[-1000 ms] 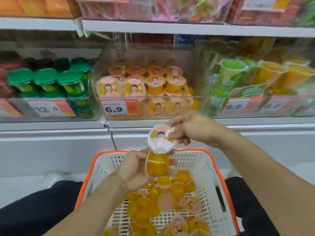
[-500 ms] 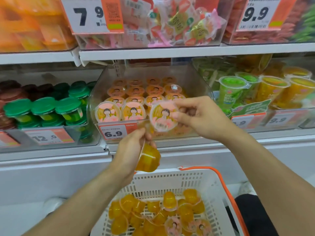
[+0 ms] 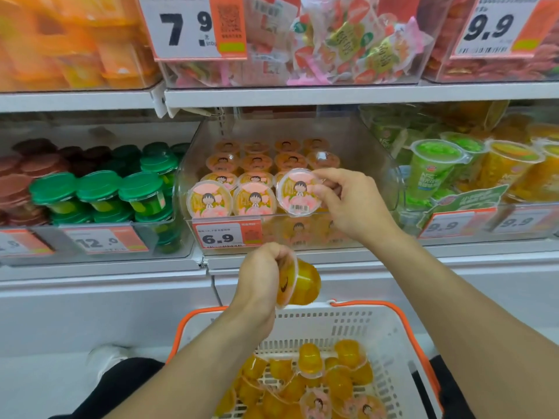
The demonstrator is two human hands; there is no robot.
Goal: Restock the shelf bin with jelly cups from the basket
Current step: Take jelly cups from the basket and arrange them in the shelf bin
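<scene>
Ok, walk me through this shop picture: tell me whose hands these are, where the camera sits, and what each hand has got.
There is no machine here. A person wears one camera on the head, so the single view looks forward and down at that person's own two arms.

The right hand pinches a jelly cup by its rim, lid facing the camera, at the front of the clear shelf bin, where matching cups sit in rows above a 6.9 price tag. The left hand grips a second jelly cup, tipped on its side, lower down in front of the shelf edge.

Below is a white basket with an orange rim, holding more loose orange cups. Neighbouring bins hold green-lidded jars.
</scene>
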